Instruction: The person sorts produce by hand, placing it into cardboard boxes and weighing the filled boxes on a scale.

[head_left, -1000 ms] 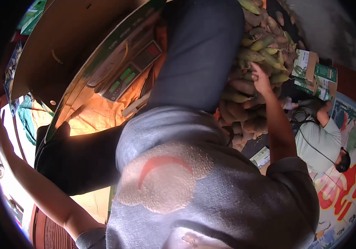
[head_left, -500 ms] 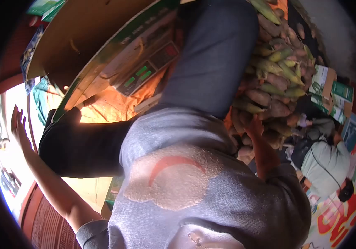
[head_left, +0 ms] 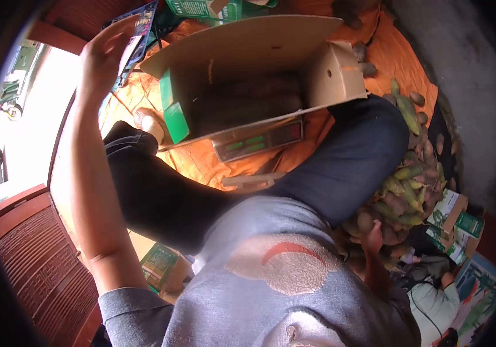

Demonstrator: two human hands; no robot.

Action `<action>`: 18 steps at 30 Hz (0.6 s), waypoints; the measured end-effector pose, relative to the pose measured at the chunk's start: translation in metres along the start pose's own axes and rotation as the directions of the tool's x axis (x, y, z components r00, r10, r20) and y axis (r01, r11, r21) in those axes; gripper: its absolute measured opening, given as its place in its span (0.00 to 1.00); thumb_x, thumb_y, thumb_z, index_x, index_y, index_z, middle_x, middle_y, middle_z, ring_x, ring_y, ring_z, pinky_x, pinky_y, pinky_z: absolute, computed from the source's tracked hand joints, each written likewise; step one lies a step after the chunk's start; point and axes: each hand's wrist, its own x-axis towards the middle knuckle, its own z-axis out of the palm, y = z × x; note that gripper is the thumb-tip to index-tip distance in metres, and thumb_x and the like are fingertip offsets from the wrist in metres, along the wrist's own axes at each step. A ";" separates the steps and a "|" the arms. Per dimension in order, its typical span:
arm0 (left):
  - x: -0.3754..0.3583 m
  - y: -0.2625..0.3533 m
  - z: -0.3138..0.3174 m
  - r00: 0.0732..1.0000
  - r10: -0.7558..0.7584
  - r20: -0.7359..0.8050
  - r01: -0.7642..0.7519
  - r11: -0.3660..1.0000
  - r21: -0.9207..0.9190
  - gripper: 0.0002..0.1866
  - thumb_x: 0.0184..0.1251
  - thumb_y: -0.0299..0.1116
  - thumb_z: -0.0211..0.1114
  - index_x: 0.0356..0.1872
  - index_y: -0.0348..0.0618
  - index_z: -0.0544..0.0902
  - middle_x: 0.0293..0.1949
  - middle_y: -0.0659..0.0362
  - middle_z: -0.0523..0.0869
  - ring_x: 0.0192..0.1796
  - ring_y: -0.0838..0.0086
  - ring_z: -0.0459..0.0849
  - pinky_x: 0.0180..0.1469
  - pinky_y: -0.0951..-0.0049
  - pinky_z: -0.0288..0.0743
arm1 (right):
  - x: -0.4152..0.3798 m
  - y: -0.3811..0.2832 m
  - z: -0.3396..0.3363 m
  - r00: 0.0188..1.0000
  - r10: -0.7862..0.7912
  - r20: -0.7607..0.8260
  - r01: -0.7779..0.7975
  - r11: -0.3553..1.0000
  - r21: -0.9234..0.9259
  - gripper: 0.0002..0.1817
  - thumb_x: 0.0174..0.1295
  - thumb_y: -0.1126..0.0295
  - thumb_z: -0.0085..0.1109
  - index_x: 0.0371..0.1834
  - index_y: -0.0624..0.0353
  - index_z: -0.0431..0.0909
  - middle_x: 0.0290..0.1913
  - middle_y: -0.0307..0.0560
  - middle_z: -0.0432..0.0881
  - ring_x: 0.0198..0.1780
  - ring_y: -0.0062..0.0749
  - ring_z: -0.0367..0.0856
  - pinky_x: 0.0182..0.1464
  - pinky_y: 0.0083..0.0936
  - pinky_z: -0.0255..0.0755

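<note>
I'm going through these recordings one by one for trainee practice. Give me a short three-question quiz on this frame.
1. True or false: the right hand is down at the pile of tubers.
2. What sits directly under the open cardboard box?
A. a weighing scale
B. a bucket
C. a stool
3. Fill in: the left hand is raised, fingers spread, holding ____.

Key: 1 true. 2 A, the scale. 3 nothing.

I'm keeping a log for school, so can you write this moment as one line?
left hand: raised, open, holding nothing | right hand: on pile of brown and green produce | cardboard box: open, on scale
</note>
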 end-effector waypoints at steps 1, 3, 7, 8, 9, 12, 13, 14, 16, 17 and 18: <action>0.003 0.009 0.009 1.000 0.022 0.000 -0.022 0.999 0.031 0.14 0.68 0.31 0.57 0.53 0.51 0.80 0.43 0.56 0.85 0.47 0.74 0.84 0.47 0.76 0.76 | 0.013 -0.007 -0.023 0.992 0.093 -0.081 -0.086 0.993 0.083 0.38 0.43 0.66 0.71 0.57 0.49 0.58 0.44 0.56 0.77 0.47 0.51 0.78 0.46 0.43 0.70; 0.007 0.037 0.021 0.993 -0.051 0.103 0.051 0.999 0.000 0.14 0.67 0.35 0.58 0.52 0.50 0.80 0.43 0.56 0.85 0.48 0.71 0.84 0.49 0.72 0.76 | 0.041 -0.024 -0.077 0.947 0.223 -0.233 -0.126 0.921 0.368 0.38 0.45 0.65 0.70 0.59 0.47 0.57 0.47 0.58 0.77 0.48 0.52 0.78 0.47 0.42 0.70; 0.009 0.056 0.037 0.964 0.018 0.265 -0.045 0.994 0.097 0.14 0.65 0.38 0.60 0.49 0.45 0.82 0.41 0.55 0.86 0.43 0.67 0.85 0.47 0.70 0.77 | 0.125 -0.036 -0.179 0.691 -0.033 -0.722 0.435 0.816 0.380 0.41 0.50 0.65 0.71 0.66 0.58 0.57 0.59 0.59 0.68 0.58 0.43 0.70 0.60 0.34 0.64; 0.007 0.056 0.041 0.970 0.050 0.240 -0.070 0.995 0.075 0.14 0.65 0.38 0.61 0.47 0.44 0.82 0.40 0.53 0.86 0.42 0.65 0.85 0.44 0.70 0.77 | 0.111 -0.086 -0.228 0.730 -0.059 -0.681 0.520 0.694 0.498 0.41 0.51 0.68 0.69 0.67 0.59 0.56 0.60 0.58 0.68 0.60 0.41 0.69 0.63 0.34 0.61; 0.006 0.052 0.044 0.971 0.072 0.227 -0.093 0.992 0.083 0.14 0.64 0.38 0.62 0.46 0.44 0.83 0.39 0.52 0.86 0.41 0.64 0.85 0.44 0.69 0.77 | 0.103 -0.126 -0.264 0.701 -0.105 -0.706 0.548 0.712 0.438 0.40 0.52 0.71 0.68 0.66 0.60 0.56 0.60 0.57 0.68 0.61 0.40 0.68 0.64 0.34 0.59; 0.003 0.053 0.049 0.969 0.028 0.247 -0.058 0.992 0.114 0.14 0.62 0.38 0.62 0.45 0.43 0.83 0.36 0.50 0.85 0.38 0.60 0.84 0.42 0.65 0.76 | 0.085 -0.232 -0.336 0.572 -0.447 -0.688 0.753 0.619 0.223 0.35 0.49 0.75 0.69 0.61 0.63 0.63 0.57 0.54 0.72 0.56 0.37 0.73 0.60 0.33 0.66; 0.003 0.055 0.051 0.968 0.030 0.249 -0.066 0.988 0.139 0.13 0.62 0.38 0.62 0.45 0.43 0.83 0.35 0.50 0.85 0.37 0.60 0.84 0.42 0.65 0.76 | 0.070 -0.275 -0.349 0.539 -0.561 -0.628 0.797 0.581 0.164 0.34 0.46 0.77 0.69 0.60 0.63 0.65 0.55 0.53 0.75 0.55 0.37 0.75 0.59 0.32 0.68; 0.003 0.055 0.051 0.968 0.032 0.251 -0.075 0.983 0.165 0.13 0.62 0.37 0.63 0.44 0.43 0.83 0.35 0.50 0.85 0.37 0.59 0.84 0.42 0.65 0.76 | 0.053 -0.314 -0.359 0.506 -0.675 -0.536 0.828 0.555 0.083 0.34 0.43 0.77 0.69 0.58 0.62 0.67 0.53 0.51 0.76 0.55 0.37 0.76 0.58 0.32 0.69; 0.004 0.046 0.056 0.966 0.032 0.258 -0.078 0.983 0.169 0.12 0.62 0.35 0.61 0.45 0.43 0.82 0.33 0.50 0.85 0.37 0.58 0.84 0.41 0.63 0.76 | 0.046 -0.378 -0.358 0.261 -0.913 -0.312 0.943 0.311 -0.122 0.35 0.38 0.73 0.69 0.55 0.59 0.69 0.51 0.51 0.77 0.53 0.45 0.77 0.53 0.34 0.71; 0.004 0.043 0.058 0.969 0.031 0.247 -0.076 0.982 0.174 0.12 0.63 0.35 0.61 0.45 0.43 0.82 0.32 0.50 0.85 0.37 0.57 0.84 0.41 0.62 0.76 | 0.050 -0.404 -0.349 0.135 -0.972 -0.192 0.973 0.167 -0.160 0.34 0.38 0.70 0.69 0.54 0.59 0.69 0.49 0.52 0.77 0.51 0.49 0.76 0.51 0.35 0.71; 0.004 0.041 0.058 0.972 0.031 0.235 -0.075 0.981 0.181 0.12 0.63 0.35 0.60 0.44 0.43 0.82 0.32 0.49 0.84 0.37 0.57 0.83 0.41 0.62 0.76 | 0.053 -0.427 -0.335 0.103 -0.992 -0.073 0.979 0.114 -0.170 0.32 0.40 0.67 0.69 0.52 0.60 0.69 0.47 0.52 0.78 0.49 0.49 0.76 0.49 0.38 0.71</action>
